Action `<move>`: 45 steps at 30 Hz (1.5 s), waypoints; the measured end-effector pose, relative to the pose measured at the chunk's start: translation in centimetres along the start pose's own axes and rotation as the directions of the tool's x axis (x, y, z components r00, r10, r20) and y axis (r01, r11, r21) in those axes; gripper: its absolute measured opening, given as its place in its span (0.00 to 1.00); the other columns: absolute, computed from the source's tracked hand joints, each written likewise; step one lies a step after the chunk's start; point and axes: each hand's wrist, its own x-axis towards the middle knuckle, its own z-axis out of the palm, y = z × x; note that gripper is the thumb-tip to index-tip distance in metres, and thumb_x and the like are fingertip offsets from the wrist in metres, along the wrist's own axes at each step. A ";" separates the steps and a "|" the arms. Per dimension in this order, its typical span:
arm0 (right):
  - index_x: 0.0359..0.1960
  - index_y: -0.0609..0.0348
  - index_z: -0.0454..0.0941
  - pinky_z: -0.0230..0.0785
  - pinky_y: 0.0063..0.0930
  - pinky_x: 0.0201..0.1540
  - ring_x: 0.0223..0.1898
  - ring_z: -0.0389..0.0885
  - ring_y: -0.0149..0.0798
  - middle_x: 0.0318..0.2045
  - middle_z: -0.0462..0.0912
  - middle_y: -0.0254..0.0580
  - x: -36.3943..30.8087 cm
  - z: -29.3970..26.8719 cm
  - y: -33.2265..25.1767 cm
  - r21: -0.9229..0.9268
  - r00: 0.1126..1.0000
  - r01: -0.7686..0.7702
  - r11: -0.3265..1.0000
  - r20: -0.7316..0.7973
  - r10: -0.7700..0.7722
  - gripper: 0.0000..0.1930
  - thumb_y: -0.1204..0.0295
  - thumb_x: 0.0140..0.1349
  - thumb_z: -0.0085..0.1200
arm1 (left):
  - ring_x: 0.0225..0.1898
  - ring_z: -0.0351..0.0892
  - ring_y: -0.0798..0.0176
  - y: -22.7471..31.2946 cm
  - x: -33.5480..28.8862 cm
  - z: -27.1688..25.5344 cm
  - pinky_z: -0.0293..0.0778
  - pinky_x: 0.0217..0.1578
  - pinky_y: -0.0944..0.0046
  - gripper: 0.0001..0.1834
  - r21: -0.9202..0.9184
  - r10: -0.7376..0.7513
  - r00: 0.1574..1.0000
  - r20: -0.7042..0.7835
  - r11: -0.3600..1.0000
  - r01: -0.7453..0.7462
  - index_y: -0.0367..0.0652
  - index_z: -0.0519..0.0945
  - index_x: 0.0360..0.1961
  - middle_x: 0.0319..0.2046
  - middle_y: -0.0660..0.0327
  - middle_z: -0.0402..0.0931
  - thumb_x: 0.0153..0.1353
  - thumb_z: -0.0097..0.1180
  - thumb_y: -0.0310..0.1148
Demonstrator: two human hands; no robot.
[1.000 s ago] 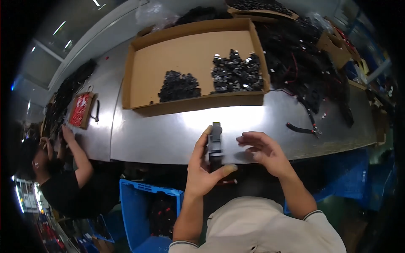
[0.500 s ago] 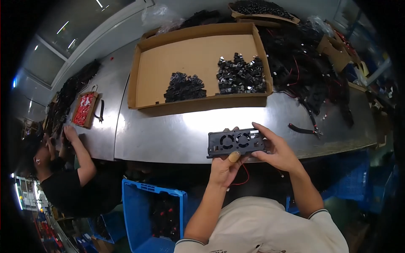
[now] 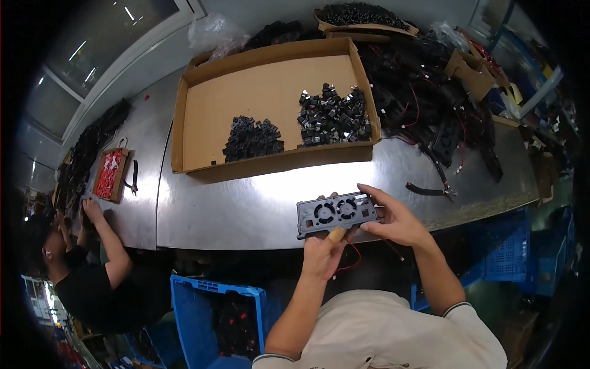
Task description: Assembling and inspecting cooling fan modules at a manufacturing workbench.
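Observation:
A black plastic housing (image 3: 336, 212) with two round fan grilles is held just over the table's near edge. My left hand (image 3: 322, 251) grips it from below, its thumb in a tan cover against the front edge and its fingertips showing behind the far edge. At the right end my right hand (image 3: 399, 222) closes on the housing, index finger along the top corner and thumb at the lower corner. A red wire (image 3: 357, 257) hangs below the housing beside my left hand. What the fingers touch underneath is hidden.
Beyond my hands, a shallow cardboard box (image 3: 270, 163) holds two heaps of small black parts. Pliers (image 3: 433, 189) lie on the metal table (image 3: 215, 212), near piled black wired parts (image 3: 445, 132). A co-worker (image 3: 92, 277) sits left by a box of red parts (image 3: 110, 175). Blue crates (image 3: 261, 320) stand below.
The whole view has shifted, so the table's things appear farther left and lower. My hands keep their hold on the housing, which is tilted slightly differently.

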 end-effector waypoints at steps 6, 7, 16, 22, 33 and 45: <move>0.71 0.56 0.58 0.74 0.25 0.47 0.44 0.79 0.31 0.51 0.77 0.43 1.0 1.5 -0.8 0.042 0.980 -0.109 0.993 0.169 0.100 0.39 0.81 0.57 0.62 | 0.68 0.61 0.52 3.6 -0.2 1.0 0.62 0.67 0.52 0.50 0.253 0.274 0.944 0.185 0.915 -0.315 0.43 0.49 0.74 0.68 0.51 0.58 0.52 0.61 0.15; 0.69 0.56 0.62 0.74 0.26 0.45 0.42 0.79 0.31 0.48 0.79 0.42 1.8 1.2 -1.6 -0.236 0.971 0.012 0.972 0.235 0.046 0.36 0.77 0.58 0.63 | 0.66 0.64 0.53 5.0 -0.2 0.8 0.63 0.65 0.52 0.50 0.375 0.298 0.932 0.205 0.856 -0.357 0.41 0.50 0.73 0.64 0.51 0.62 0.51 0.63 0.18; 0.50 0.58 0.79 0.73 0.39 0.45 0.41 0.80 0.51 0.42 0.77 0.50 17.5 -3.3 -7.0 -0.884 0.860 0.241 0.400 0.004 -0.510 0.16 0.72 0.60 0.60 | 0.58 0.68 0.46 10.8 2.0 3.9 0.62 0.60 0.48 0.47 0.683 0.008 0.984 0.180 -0.721 -0.119 0.47 0.64 0.69 0.53 0.51 0.71 0.46 0.71 0.40; 0.43 0.59 0.80 0.70 0.45 0.50 0.46 0.78 0.57 0.44 0.76 0.53 19.0 -4.5 -7.2 -0.967 0.955 0.114 0.230 0.043 -0.293 0.10 0.78 0.59 0.56 | 0.60 0.66 0.46 11.4 2.8 1.6 0.58 0.63 0.47 0.50 0.723 -0.034 0.953 0.301 -0.644 -0.251 0.42 0.63 0.68 0.57 0.51 0.70 0.45 0.73 0.42; 0.44 0.60 0.75 0.71 0.45 0.48 0.46 0.77 0.55 0.43 0.75 0.52 18.8 -5.6 -5.5 -0.970 0.875 0.179 0.165 0.080 -0.478 0.11 0.77 0.60 0.54 | 0.47 0.75 0.52 8.7 -0.4 4.7 0.72 0.50 0.59 0.47 0.950 -0.086 0.946 0.312 0.003 -0.313 0.39 0.65 0.67 0.50 0.52 0.69 0.46 0.72 0.41; 0.55 0.65 0.75 0.75 0.31 0.52 0.47 0.80 0.38 0.46 0.76 0.42 13.0 -5.8 -5.4 -0.311 0.849 0.338 0.889 -0.307 -0.430 0.16 0.77 0.66 0.50 | 0.51 0.73 0.52 0.5 -1.2 0.4 0.69 0.58 0.52 0.56 -0.272 0.019 0.948 0.317 0.960 0.071 0.47 0.56 0.71 0.54 0.48 0.69 0.48 0.67 0.65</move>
